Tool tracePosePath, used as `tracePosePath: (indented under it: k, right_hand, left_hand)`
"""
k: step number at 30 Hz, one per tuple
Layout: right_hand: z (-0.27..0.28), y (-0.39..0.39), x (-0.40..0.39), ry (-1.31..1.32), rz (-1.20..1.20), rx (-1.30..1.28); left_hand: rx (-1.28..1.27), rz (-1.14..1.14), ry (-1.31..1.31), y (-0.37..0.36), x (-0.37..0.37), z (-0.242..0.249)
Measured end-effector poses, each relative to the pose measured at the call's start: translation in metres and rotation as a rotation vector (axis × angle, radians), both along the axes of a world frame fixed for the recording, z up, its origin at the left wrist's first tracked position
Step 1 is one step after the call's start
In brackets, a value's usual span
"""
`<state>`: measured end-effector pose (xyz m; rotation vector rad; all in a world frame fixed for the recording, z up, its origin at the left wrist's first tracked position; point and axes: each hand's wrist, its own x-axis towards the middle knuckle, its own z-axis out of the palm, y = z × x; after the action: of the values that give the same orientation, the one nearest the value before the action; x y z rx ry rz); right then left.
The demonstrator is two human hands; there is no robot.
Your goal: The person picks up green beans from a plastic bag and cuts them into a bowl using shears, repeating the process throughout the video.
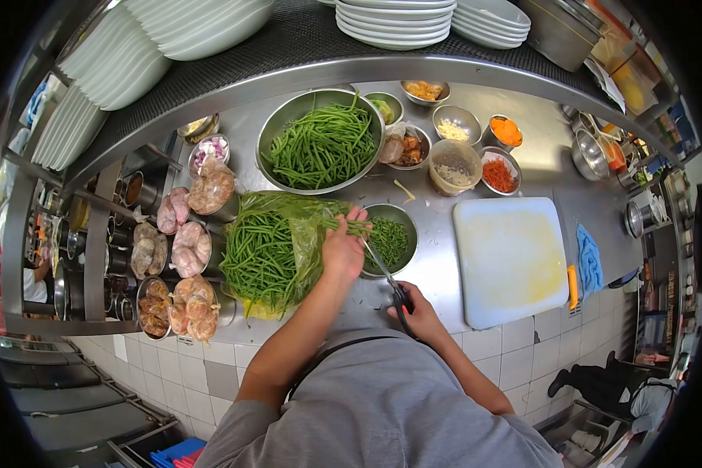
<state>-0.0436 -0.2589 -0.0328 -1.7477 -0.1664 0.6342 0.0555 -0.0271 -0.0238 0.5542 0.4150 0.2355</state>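
Observation:
My left hand (344, 248) is closed around a small bunch of green beans (359, 228), their ends pointing right over a steel bowl (413, 237). Inside that bowl lie short cut pieces of green bean (390, 240). My right hand (413, 312) grips the black handles of a pair of scissors (382, 264); the blades reach up to the bowl's left side, near the bunch. Left of my left hand, a clear plastic bag (308, 226) holds a heap of long green beans (259, 253). A large steel bowl (263, 148) behind it is full of long beans.
A white cutting board (507, 261) lies at right, with an orange handle (572, 287) and blue cloth (589, 257) beside it. Small bowls of food, including shredded carrot (498, 175), stand behind. Bagged meat (191, 247) sits left. A shelf edge (351, 70) with plates overhangs the back.

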Motion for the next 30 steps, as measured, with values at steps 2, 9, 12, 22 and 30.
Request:
tracePosePath:
  k: [2,9,12,22,30]
  right_hand:
    - [0.011,0.008,0.003,-0.091,-0.034,-0.057]
    - [0.007,0.016,0.011,-0.104,-0.071,-0.100]
    - [-0.002,0.014,0.010,-0.037,-0.074,-0.055]
    - [-0.004,-0.008,0.009,0.211,-0.275,0.203]
    - [0.003,-0.001,0.018,0.206,-0.248,0.194]
  left_hand:
    - [-0.071,-0.039,0.047,-0.005,-0.002,0.001]
    - [-0.089,-0.078,0.100,-0.011,-0.007,0.013]
    - [-0.083,-0.041,0.065,-0.011,-0.006,0.008]
    - [-0.042,-0.081,0.009,0.022,-0.001,0.019]
    - [0.191,-0.198,-0.068,0.099,0.097,0.114]
